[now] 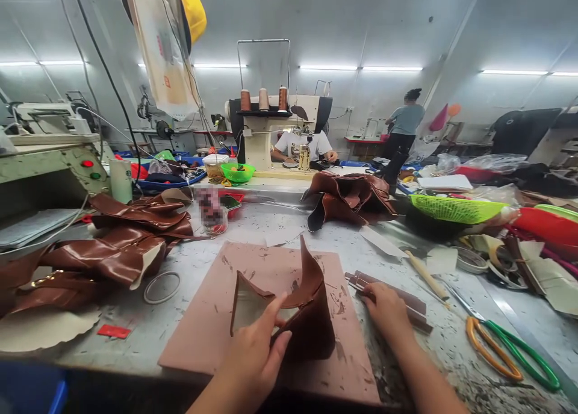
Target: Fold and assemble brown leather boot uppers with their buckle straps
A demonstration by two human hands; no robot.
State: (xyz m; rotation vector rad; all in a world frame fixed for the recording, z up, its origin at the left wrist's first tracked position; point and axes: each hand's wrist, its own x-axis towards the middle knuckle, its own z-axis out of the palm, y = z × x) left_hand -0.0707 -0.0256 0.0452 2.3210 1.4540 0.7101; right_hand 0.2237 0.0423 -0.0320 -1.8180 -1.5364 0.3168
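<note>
One brown leather-look piece: smooth outside, pale lining inside, dark edges, folded into open upright form, pointed flap rising at far side. Stands on pink board. Left hand pinches near edge between thumb and forefinger. Right hand lies over brown strips just right of board; grip or mere touch, cannot tell.

The stained grey surface carries a flat pink rectangular board, long brown strips and orange-and-green-handled metal scissors.
</note>
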